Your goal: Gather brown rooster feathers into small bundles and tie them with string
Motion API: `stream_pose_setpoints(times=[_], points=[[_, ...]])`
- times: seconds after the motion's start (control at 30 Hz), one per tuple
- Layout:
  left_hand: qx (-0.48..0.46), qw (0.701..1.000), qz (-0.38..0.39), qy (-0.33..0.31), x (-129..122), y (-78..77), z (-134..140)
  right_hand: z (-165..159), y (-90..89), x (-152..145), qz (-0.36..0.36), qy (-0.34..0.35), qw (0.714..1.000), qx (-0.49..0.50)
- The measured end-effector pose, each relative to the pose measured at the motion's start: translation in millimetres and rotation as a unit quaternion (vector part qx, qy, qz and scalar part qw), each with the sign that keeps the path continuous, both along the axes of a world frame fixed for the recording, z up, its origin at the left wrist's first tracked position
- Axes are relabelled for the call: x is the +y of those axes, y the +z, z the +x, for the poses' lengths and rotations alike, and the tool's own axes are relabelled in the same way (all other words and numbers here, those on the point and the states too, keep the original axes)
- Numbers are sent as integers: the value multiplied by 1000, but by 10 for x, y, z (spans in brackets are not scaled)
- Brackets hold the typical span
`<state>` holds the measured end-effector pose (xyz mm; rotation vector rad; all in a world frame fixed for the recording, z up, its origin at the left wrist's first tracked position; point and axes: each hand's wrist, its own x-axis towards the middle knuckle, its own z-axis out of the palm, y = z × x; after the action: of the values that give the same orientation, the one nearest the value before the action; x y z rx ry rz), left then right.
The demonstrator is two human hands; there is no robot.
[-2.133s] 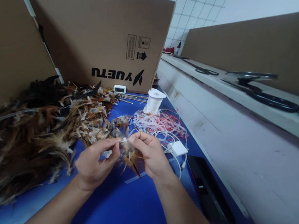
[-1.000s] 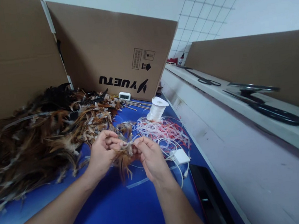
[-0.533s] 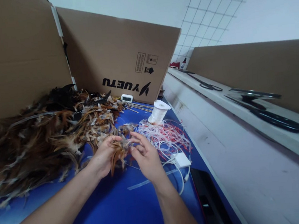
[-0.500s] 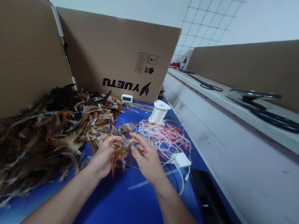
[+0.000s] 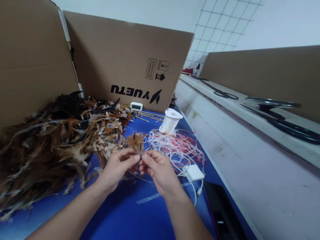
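Feather bunch (image 5: 135,141) swung up above the grip; left hand (image 5: 117,168) and right hand (image 5: 160,170) pinched closed on its base. Probably light, soft, easily bent; hold there.

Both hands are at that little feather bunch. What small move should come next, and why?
Perhaps a firmer pinch by the left hand before the right hand moves away. Both hands' fingers sit close together at the near end of the small brown feather bunch, which fans out beyond them; whether anything binds it there is too small to tell.
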<state>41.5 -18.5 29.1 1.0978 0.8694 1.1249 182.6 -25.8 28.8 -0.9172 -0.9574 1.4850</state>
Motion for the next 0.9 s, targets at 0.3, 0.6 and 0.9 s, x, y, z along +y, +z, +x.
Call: stream_pose_setpoints(times=[0.3,0.6,0.9], points=[[49,994,86,35,1,-18,-3,-60,-29,-30,-49,48,997,46],[48,989,92,104,30,-39,-18,-29,-54,37,-44,-25,999,-21],[87,980,147,106,-113,66,15,57,-80,82,-18,-60,996,-57]])
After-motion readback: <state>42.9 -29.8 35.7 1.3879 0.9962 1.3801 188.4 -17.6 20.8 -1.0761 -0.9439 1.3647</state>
